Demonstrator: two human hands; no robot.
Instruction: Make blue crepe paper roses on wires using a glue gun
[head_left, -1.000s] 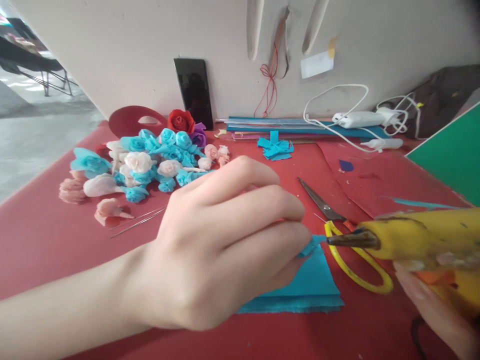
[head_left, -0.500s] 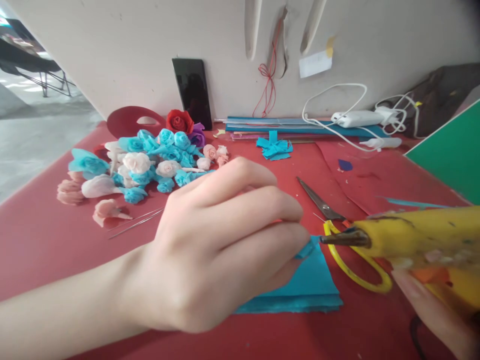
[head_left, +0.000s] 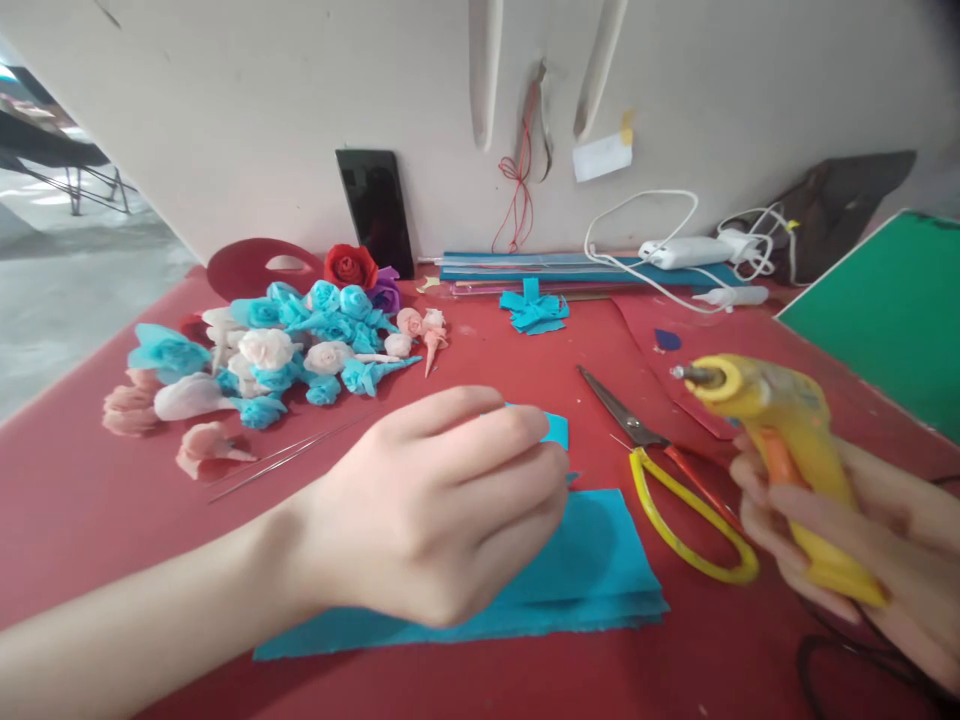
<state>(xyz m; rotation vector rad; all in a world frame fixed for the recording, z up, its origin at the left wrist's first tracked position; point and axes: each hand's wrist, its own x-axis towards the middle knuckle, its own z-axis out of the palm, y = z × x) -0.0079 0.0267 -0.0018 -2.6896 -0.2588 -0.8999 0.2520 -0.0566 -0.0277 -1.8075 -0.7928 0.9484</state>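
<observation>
My left hand (head_left: pixel 442 500) is closed, its back toward me, over a stack of blue crepe paper sheets (head_left: pixel 600 550). Pinched in its fingers is a piece of blue crepe paper (head_left: pixel 556 430), mostly hidden by the knuckles. At the right my right hand (head_left: pixel 780 520) grips a yellow glue gun (head_left: pixel 817 430) by its handle, a finger by the orange trigger. The gun's metal nozzle points left, apart from the paper. Between the hands lie scissors (head_left: pixel 686 540) with yellow and red handles, blades toward the wall.
Blue, white and pink paper flowers (head_left: pixel 322 330) are heaped at the left, with thin wires (head_left: pixel 277 465) before them. A phone (head_left: pixel 375 212) leans on the wall. Blue paper strips (head_left: pixel 534 310) lie centrally. A white power strip (head_left: pixel 686 252) and green board (head_left: pixel 885 310) are at the right.
The glue gun has moved right and away from the blue paper in my left hand, so more of it shows. My left hand has shifted slightly left and down.
</observation>
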